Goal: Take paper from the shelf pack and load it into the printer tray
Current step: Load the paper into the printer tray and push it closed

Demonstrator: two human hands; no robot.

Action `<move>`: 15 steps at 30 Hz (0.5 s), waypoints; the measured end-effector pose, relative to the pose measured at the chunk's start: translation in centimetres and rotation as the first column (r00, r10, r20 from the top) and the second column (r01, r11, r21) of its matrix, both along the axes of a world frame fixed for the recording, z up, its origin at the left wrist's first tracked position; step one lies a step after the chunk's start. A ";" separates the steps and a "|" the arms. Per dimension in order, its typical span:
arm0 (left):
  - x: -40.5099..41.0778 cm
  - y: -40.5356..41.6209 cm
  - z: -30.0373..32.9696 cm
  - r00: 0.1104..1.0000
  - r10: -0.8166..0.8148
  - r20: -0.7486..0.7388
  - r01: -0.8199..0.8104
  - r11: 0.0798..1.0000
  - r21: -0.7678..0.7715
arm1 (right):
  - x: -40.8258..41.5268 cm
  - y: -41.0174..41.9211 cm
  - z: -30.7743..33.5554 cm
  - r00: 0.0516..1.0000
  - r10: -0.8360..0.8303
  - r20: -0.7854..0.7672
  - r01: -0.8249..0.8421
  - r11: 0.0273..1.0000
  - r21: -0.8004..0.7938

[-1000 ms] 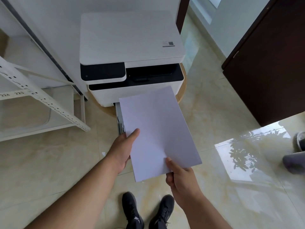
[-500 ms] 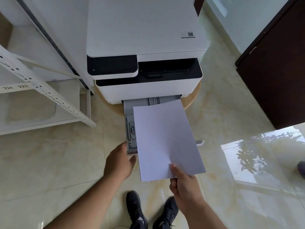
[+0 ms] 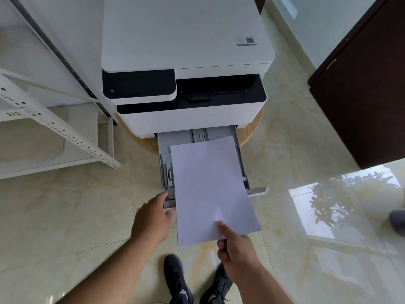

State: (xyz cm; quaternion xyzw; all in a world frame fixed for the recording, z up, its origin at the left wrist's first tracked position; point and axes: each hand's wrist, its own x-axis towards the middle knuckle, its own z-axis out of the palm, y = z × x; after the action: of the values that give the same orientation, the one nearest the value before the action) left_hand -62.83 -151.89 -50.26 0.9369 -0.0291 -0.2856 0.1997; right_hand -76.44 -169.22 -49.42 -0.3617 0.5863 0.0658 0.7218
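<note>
Paper [image 3: 210, 187] pinched at its near edge by right hand [image 3: 237, 253], held over open tray [image 3: 163, 141], long axis toward 12 o'clock, twisted slightly off tray line. Left hand [image 3: 153, 218] at 9 o'clock of sheet, gripping tray front corner. Shelf [image 3: 13, 113] tag reading 223; printer [image 3: 186, 36] sticker code unreadable

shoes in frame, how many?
3. Two black shoes at the bottom edge, left shoe and right shoe, below the paper; a third, grey shoe, is cropped at the right edge.
</note>
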 end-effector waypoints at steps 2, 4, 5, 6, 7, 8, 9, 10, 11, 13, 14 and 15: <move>0.0 0.0 0.0 1.000 0.003 -0.004 -0.003 1.000 -0.001 | 0.1 0.1 0.1 1.000 0.004 -0.011 -0.003 1.000 0.015; 0.0 0.0 0.1 1.000 0.011 -0.005 -0.011 1.000 -0.011 | 0.1 0.1 0.1 1.000 -0.002 -0.011 0.003 1.000 0.019; 0.1 0.0 0.2 1.000 0.015 -0.009 -0.016 1.000 -0.015 | 0.1 0.1 0.1 1.000 -0.007 -0.008 0.008 1.000 0.017; 0.1 0.0 0.4 1.000 0.020 -0.013 -0.020 1.000 -0.019 | 0.2 0.1 0.1 1.000 -0.012 -0.004 0.012 1.000 0.014; 0.1 0.0 0.5 1.000 0.024 -0.018 -0.024 0.999 -0.023 | 0.2 0.2 0.0 1.000 -0.015 0.000 0.015 1.000 0.010; 0.1 0.0 0.6 0.999 0.026 -0.025 -0.027 0.999 -0.026 | 0.2 0.2 -0.1 1.000 -0.015 0.003 0.015 1.000 0.005; 0.1 0.0 0.7 0.999 0.026 -0.037 -0.027 0.999 -0.028 | 0.3 0.2 -0.1 1.000 -0.012 0.008 0.012 1.000 -0.002; 0.1 -0.1 0.8 0.999 0.027 -0.045 -0.029 0.999 -0.034 | 0.3 0.2 -0.1 1.000 -0.007 0.014 0.007 1.000 -0.011; 0.1 -0.2 0.9 0.999 0.038 -0.038 -0.040 0.998 -0.046 | 0.3 0.2 -0.1 1.000 -0.001 0.025 0.001 1.000 -0.021; 0.0 -0.7 1.5 0.994 0.102 0.027 -0.098 0.989 -0.111 | 0.3 0.3 0.2 0.998 0.008 0.060 -0.006 0.999 -0.037; 0.0 -1.1 2.0 0.986 0.159 0.059 -0.147 0.975 -0.168 | 0.3 0.3 0.4 0.997 0.008 0.075 -0.005 0.999 -0.040; -0.1 -1.4 2.4 0.971 0.234 0.057 -0.215 0.948 -0.236 | 0.2 0.2 0.6 0.996 0.006 0.086 -0.002 0.999 -0.039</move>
State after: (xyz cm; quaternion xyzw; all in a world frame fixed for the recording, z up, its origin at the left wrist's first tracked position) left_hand -62.94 -153.33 -47.86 0.9162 0.0367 -0.2158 0.3357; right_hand -76.21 -169.01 -48.81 -0.3792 0.5551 0.0404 0.7392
